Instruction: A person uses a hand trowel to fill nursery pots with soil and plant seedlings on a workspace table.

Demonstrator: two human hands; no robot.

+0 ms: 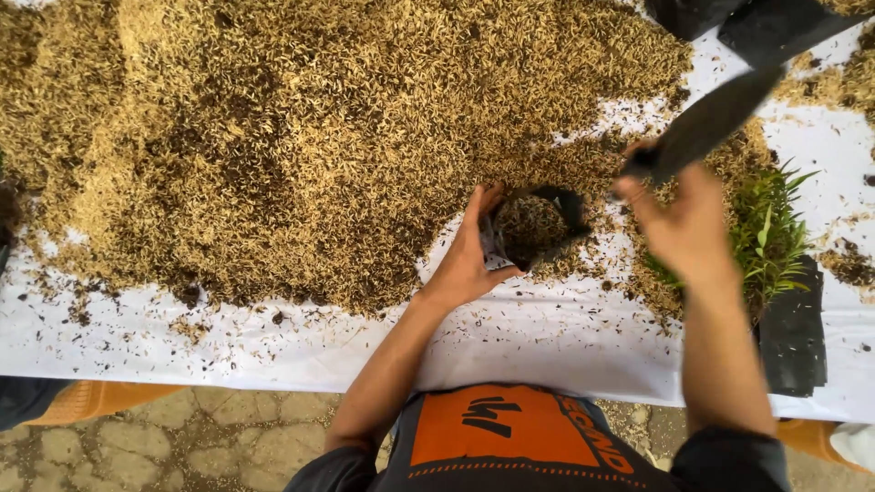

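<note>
The left hand (467, 260) is gripping the rim of a small black plastic nursery bag (538, 228) filled with husk mix, sitting on the white sheet (273, 346). The right hand (688, 228), apart from it, is pinching an empty flat black bag (706, 123). Beyond both, a big heap of golden rice husk (301, 137) is spreading.

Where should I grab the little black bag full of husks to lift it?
Grip the small black bag by its upper rim, coming from the open right side: the left hand already cups its left wall, and the soft, filled bag stands upright with its mouth open.
</note>
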